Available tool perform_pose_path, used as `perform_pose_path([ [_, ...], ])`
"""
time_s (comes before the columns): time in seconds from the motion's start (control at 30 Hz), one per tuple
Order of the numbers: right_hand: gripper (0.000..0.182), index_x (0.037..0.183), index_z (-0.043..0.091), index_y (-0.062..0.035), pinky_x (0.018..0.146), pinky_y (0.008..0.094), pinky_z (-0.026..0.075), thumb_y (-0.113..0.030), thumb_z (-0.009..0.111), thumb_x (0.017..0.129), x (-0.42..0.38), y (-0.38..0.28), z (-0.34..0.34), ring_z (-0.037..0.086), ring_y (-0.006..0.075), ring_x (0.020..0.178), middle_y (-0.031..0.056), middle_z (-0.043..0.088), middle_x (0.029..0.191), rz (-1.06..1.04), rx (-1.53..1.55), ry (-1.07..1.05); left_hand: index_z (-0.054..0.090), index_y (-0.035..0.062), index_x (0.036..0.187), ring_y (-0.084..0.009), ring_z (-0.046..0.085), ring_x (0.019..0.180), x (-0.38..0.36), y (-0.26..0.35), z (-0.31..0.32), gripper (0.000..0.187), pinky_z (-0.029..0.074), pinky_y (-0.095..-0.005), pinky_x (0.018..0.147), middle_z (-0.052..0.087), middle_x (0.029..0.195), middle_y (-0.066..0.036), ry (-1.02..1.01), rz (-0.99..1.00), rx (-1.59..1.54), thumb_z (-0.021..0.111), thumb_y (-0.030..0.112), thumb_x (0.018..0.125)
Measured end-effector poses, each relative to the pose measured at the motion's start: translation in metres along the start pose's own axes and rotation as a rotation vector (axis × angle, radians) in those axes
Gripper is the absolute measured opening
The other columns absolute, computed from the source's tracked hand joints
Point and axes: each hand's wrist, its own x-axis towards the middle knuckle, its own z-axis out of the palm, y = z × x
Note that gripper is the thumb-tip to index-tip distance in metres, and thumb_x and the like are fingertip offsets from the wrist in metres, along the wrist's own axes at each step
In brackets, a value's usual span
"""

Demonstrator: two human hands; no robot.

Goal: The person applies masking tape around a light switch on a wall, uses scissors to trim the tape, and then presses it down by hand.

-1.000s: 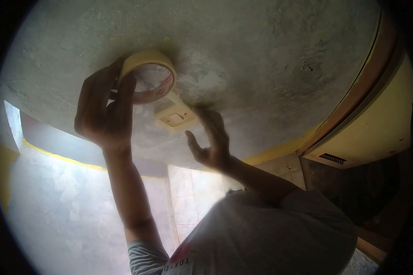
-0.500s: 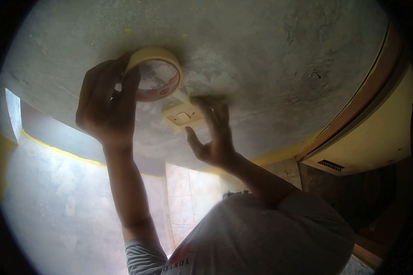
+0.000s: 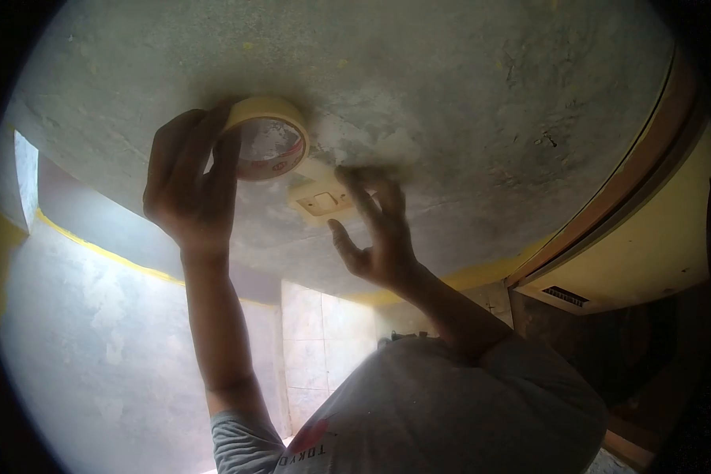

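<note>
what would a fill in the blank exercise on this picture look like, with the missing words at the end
1. The left hand is holding a roll of ____.
2. Near the right hand, a cream plate on the wall bears a rocker ____.
3. The word printed on the grey shirt is ____.
4. The stripe at the picture's left, along the edge of the pale wall section, is ____ in colour.

Missing words: tape; switch; TOKYO; yellow.
</note>
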Motion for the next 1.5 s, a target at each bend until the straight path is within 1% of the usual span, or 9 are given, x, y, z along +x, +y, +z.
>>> perform_pose_path([
  [0.27,0.066,0.150,0.051,-0.0018,0.102,0.0495,0.044,-0.014,0.074,0.090,0.002,0.006,-0.002,0.058,0.0397,0.120,0.0239,0.058,0.137,-0.037,0.044,0.063,0.082,0.0038,0.107,-0.0209,0.074,0.088,0.000,-0.005,-0.003,0.028,0.064,-0.0325,0.072,0.074,0.102,-0.010,0.003,0.044,0.012,0.085,0.000,0.080],
  [0.57,0.053,0.141,0.058,-0.0020,0.094,0.0474,0.048,-0.007,0.073,0.090,0.007,0.000,0.003,0.063,0.0363,0.113,0.0211,0.064,0.130,-0.015,0.020,0.167,0.082,0.0077,0.111,-0.0179,0.073,0.093,-0.009,-0.010,-0.005,0.033,0.063,-0.0293,0.075,0.073,0.104,-0.005,-0.004,0.074,-0.037,0.087,-0.002,0.080],
  [0.73,0.043,0.131,0.064,-0.0026,0.090,0.0452,0.050,-0.003,0.074,0.089,0.011,0.000,0.003,0.066,0.0328,0.105,0.0165,0.069,0.118,-0.002,0.021,0.217,0.082,0.0079,0.111,-0.0174,0.073,0.093,-0.006,-0.008,-0.006,0.031,0.064,-0.0284,0.076,0.074,0.104,-0.005,-0.005,0.070,0.012,0.087,0.000,0.081],
  [0.97,0.043,0.129,0.066,-0.0045,0.086,0.0448,0.051,-0.002,0.076,0.088,0.014,0.000,0.006,0.066,0.0303,0.098,0.0146,0.069,0.111,-0.050,-0.019,0.286,0.082,0.0070,0.111,-0.0183,0.073,0.091,0.002,-0.004,-0.006,0.031,0.065,-0.0291,0.075,0.073,0.103,-0.006,-0.011,0.118,0.037,0.087,0.000,0.081],
  [1.27,0.047,0.134,0.068,-0.0095,0.087,0.0466,0.051,-0.010,0.077,0.089,0.018,-0.005,-0.002,0.065,0.0255,0.095,0.0119,0.062,0.117,-0.028,-0.134,0.124,0.082,0.0041,0.111,-0.0202,0.072,0.089,-0.021,-0.007,-0.010,0.033,0.063,-0.0315,0.072,0.072,0.100,-0.007,-0.001,0.124,0.060,0.088,-0.002,0.079],
  [1.33,0.050,0.135,0.069,-0.0114,0.079,0.0378,0.054,-0.006,0.078,0.086,0.019,-0.004,-0.003,0.063,0.0245,0.096,0.0097,0.063,0.109,-0.054,-0.137,0.114,0.081,0.0026,0.111,-0.0214,0.072,0.088,-0.026,-0.008,-0.011,0.035,0.062,-0.0323,0.071,0.072,0.100,-0.008,-0.005,0.099,0.047,0.088,-0.003,0.077],
  [1.37,0.050,0.135,0.069,-0.0114,0.079,0.0378,0.054,-0.006,0.078,0.086,0.020,-0.003,-0.004,0.063,0.0245,0.096,0.0097,0.063,0.109,-0.060,-0.134,0.109,0.081,0.0026,0.111,-0.0214,0.072,0.088,-0.029,-0.008,-0.011,0.035,0.062,-0.0323,0.071,0.072,0.100,-0.008,-0.002,0.093,0.053,0.088,-0.003,0.077],
  [1.43,0.046,0.134,0.069,-0.0093,0.084,0.0453,0.053,-0.010,0.076,0.089,0.021,-0.004,-0.007,0.065,0.0258,0.091,0.0126,0.061,0.114,-0.061,-0.159,0.069,0.081,0.0016,0.113,-0.0215,0.071,0.088,-0.033,-0.010,-0.011,0.036,0.061,-0.0321,0.071,0.071,0.101,-0.009,-0.001,0.091,0.039,0.087,-0.004,0.078],
  [1.5,0.046,0.134,0.069,-0.0093,0.083,0.0450,0.053,-0.010,0.077,0.089,0.024,-0.007,-0.009,0.065,0.0264,0.090,0.0132,0.061,0.114,-0.059,-0.177,0.046,0.081,0.0015,0.114,-0.0214,0.071,0.089,-0.041,-0.014,-0.012,0.036,0.061,-0.0318,0.071,0.071,0.101,-0.009,-0.006,0.074,0.024,0.086,-0.004,0.078],
])
